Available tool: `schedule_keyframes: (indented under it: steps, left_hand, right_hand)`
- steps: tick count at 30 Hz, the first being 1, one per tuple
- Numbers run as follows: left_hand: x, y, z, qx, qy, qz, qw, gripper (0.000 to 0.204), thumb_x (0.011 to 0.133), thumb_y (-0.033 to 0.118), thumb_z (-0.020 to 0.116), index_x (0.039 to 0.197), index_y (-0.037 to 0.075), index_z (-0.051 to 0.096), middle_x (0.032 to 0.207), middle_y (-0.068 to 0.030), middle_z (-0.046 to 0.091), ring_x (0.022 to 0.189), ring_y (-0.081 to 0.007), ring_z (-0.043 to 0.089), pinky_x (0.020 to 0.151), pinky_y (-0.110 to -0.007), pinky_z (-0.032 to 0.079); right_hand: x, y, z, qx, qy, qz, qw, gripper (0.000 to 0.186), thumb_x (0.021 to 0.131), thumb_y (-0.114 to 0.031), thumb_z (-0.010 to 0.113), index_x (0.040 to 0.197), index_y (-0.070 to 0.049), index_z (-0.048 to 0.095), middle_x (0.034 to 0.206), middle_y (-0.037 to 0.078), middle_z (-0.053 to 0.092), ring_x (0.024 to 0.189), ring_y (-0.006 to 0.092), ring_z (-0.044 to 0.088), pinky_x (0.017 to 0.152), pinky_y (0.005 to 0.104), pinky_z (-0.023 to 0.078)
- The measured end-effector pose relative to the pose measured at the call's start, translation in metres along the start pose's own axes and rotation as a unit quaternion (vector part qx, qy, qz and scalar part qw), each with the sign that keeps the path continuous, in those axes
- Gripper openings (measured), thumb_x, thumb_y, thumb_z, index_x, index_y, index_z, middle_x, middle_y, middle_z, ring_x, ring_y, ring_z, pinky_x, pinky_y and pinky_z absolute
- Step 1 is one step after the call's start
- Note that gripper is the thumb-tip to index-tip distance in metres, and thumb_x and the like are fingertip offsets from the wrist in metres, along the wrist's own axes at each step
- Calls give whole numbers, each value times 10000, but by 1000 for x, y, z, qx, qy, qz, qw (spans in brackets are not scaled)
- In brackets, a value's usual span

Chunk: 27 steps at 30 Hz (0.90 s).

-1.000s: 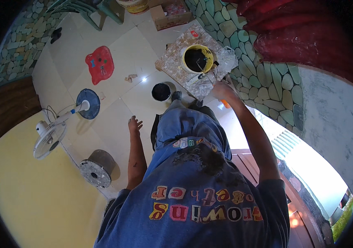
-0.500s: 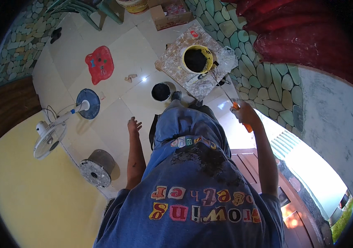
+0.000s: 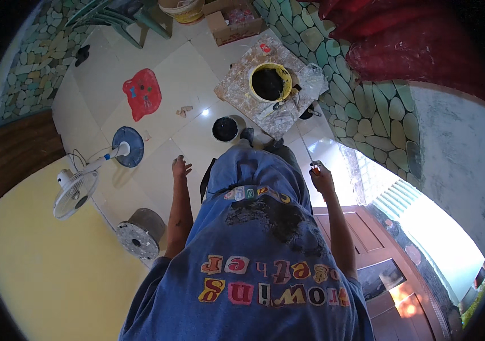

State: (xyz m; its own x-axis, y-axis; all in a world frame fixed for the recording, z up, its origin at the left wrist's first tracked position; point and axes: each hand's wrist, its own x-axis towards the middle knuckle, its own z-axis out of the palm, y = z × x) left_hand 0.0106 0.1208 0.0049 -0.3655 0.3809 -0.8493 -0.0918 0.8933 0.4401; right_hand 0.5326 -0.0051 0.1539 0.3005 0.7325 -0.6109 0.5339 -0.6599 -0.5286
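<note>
My right hand [image 3: 322, 181] is closed on an orange-handled tool [image 3: 310, 154] with a long thin metal shaft, held low beside my right leg. My left hand [image 3: 180, 167] hangs at my left side with its fingers apart and nothing in it. Ahead, a yellow bucket of dark material [image 3: 268, 83] stands on a splattered square board [image 3: 237, 85], with a clear plastic bag [image 3: 313, 82] beside it and a few small tools around it. A smaller container of black liquid [image 3: 225, 129] stands on the floor near my feet.
A standing fan [image 3: 75, 191], an upturned grey bucket [image 3: 139, 241] and a red cat-shaped mat [image 3: 143, 94] are on the left. At the back are a green chair [image 3: 115, 20] and cardboard box [image 3: 231, 28]. A stone wall [image 3: 390, 131], red fabric [image 3: 401, 45] and brown door [image 3: 349, 232] are on the right.
My right hand has drawn the orange-handled tool away from the yellow bucket and down toward my right side. My left hand stays open. The view has shifted slightly.
</note>
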Motion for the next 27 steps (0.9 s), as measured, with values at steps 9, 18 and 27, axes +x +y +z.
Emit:
schedule_keyframes:
  steps: [9,18,27]
  left_hand:
    - [-22,13,-10,15,15,39,999,464,857,342,562,1219,70,462,1101,-144,533,865,-328,653,728,-466,513]
    - [-35,-24,-26,67,37,34,996,478,863,349,547,1227,48,472,1053,-136,562,815,-323,662,654,-444,526]
    - [-40,-27,-23,94,46,54,993,456,879,333,535,1234,50,489,1082,-155,592,763,-276,671,594,-386,518]
  right_hand:
    - [-8,11,18,-65,21,28,997,230,848,-209,603,989,-37,548,837,253,647,832,440,632,701,484,506]
    - [-1,28,23,-88,21,44,995,222,848,-215,608,912,-15,536,815,257,635,821,446,623,684,485,496]
    - [7,24,30,-58,35,13,998,226,835,-162,645,812,21,515,777,245,615,721,394,614,636,425,476]
